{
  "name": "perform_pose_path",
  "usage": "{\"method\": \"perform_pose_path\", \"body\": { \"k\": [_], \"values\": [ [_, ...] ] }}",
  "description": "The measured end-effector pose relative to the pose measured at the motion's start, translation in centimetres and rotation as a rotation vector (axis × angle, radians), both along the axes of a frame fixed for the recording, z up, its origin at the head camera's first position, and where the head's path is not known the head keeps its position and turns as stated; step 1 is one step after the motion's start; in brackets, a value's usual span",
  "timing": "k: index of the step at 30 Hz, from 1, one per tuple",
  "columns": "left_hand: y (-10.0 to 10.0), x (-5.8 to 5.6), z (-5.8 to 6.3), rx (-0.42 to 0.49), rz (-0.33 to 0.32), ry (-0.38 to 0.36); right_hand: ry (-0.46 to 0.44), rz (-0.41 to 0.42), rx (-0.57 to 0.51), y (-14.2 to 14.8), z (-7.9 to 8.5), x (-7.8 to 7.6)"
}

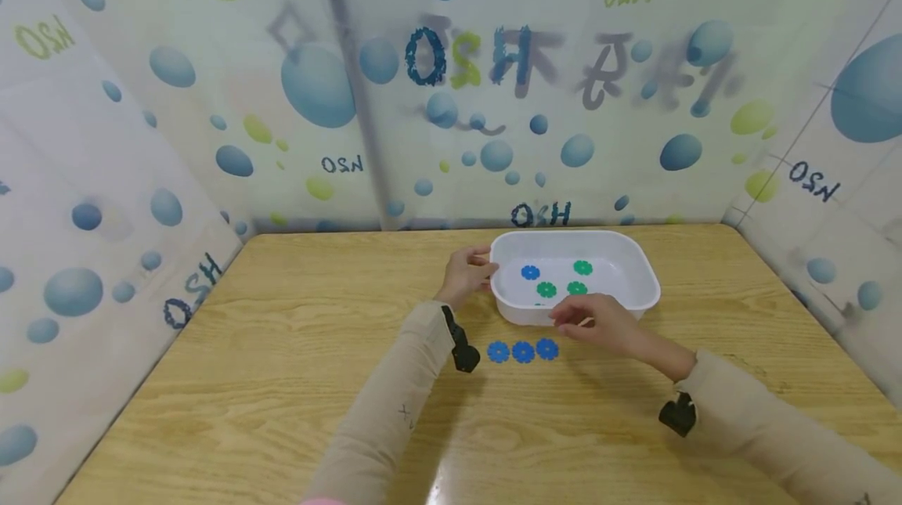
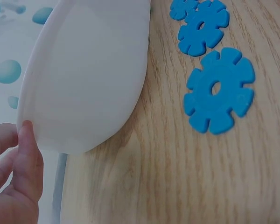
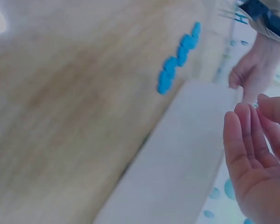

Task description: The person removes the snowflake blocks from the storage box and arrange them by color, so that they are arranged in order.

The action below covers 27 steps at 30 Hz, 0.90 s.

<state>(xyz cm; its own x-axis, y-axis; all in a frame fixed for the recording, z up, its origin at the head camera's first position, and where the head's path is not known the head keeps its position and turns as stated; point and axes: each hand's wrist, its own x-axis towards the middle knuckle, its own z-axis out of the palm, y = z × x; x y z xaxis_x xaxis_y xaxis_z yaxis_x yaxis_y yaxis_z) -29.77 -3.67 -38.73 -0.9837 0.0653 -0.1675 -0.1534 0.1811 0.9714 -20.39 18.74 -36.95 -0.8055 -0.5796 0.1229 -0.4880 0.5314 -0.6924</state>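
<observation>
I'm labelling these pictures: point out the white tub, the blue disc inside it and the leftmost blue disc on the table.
White plastic tub [image 1: 571, 246], head view: far inner wall.
Inner blue notched disc [image 1: 531, 273], head view: its middle.
Leftmost blue notched disc [image 2: 216, 105], left wrist view: just below its center hole.

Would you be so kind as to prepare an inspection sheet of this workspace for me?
Surface: wood-grain table, glare near its front.
Job's things: white tub holding one visible blue disc and several green discs; a row of three blue discs on the table, in front of the tub.
Clutter: nothing seen.
Hands: left hand holds the tub's rim; right hand is at its near side, nothing seen in it.
Cables: nothing seen.
Surroundings: drop-patterned sheeting behind and on both sides.
</observation>
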Motion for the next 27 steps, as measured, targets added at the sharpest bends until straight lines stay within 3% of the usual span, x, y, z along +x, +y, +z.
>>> {"method": "perform_pose_path", "body": {
  "k": [6, 15, 27],
  "values": [
    [0.0, 0.0, -0.1, 0.001, 0.003, -0.006, 0.031, -0.054, -0.007, -0.1, 1.5, -0.9],
    [0.0, 0.1, -0.1, 0.006, 0.009, 0.002, 0.108, -0.038, -0.045, -0.6, 3.0, -3.6],
    [0.0, 0.1, -0.2, 0.010, 0.006, 0.002, 0.110, -0.076, 0.031, -1.4, 2.7, -7.9]
  ]
}}
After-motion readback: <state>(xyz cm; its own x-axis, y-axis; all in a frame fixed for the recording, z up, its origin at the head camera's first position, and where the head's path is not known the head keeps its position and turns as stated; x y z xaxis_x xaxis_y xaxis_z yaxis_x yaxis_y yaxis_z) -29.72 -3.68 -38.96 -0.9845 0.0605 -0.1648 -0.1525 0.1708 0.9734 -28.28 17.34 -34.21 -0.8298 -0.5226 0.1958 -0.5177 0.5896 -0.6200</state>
